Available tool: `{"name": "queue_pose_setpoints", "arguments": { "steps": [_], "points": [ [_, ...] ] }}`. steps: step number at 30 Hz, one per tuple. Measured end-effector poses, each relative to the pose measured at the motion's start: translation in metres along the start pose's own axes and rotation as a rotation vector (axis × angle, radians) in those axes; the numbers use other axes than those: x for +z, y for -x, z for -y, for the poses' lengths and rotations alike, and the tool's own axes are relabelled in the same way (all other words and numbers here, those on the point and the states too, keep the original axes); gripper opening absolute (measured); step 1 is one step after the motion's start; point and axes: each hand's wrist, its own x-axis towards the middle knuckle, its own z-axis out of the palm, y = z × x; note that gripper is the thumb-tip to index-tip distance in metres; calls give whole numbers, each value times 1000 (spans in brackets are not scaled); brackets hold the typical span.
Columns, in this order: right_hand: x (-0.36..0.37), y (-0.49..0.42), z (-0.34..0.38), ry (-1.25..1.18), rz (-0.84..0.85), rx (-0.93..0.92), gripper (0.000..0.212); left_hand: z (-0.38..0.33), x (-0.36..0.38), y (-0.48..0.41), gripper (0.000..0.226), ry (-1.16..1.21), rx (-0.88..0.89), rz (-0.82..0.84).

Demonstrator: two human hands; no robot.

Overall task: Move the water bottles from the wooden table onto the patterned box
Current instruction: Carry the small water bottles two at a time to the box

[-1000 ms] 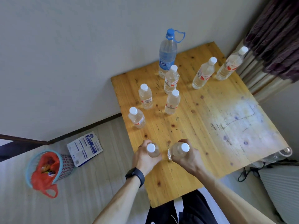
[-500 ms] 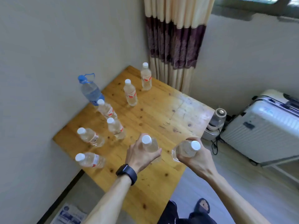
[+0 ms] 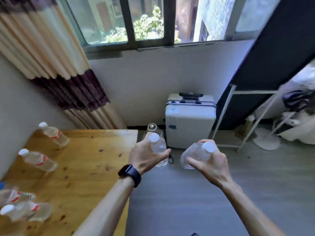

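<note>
My left hand (image 3: 144, 156), with a black watch on its wrist, grips a clear water bottle (image 3: 157, 147) with a white cap, just past the right edge of the wooden table (image 3: 81, 167). My right hand (image 3: 208, 165) grips a second clear bottle (image 3: 196, 155) over the grey floor. Both bottles are held off the table. Several more small bottles with red labels stand on the table's left side, among them one at the far corner (image 3: 53, 133) and one nearer (image 3: 37, 160). The patterned box is not in view.
A white suitcase (image 3: 190, 121) stands against the wall under the window. A small glass-topped appliance (image 3: 152, 129) sits on the floor beside it. A curtain (image 3: 56, 65) hangs at the left. A dark panel and white metal rack (image 3: 247, 116) stand at the right.
The view has swung right, away from the table toward the window and suitcase. Both hands have carried their bottles off the tabletop and out over the floor.
</note>
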Motion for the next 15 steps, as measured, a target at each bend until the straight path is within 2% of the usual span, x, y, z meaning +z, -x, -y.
{"name": "queue_pose_setpoints", "arguments": {
  "steps": [8,15],
  "points": [
    [-168,-6,-79,-3,-346,109,57,-187,81,-48,59,114,285,134],
    [-278,0,-138,-43,-599,318,56,-335,161,-84,64,179,612,340]
  ]
}}
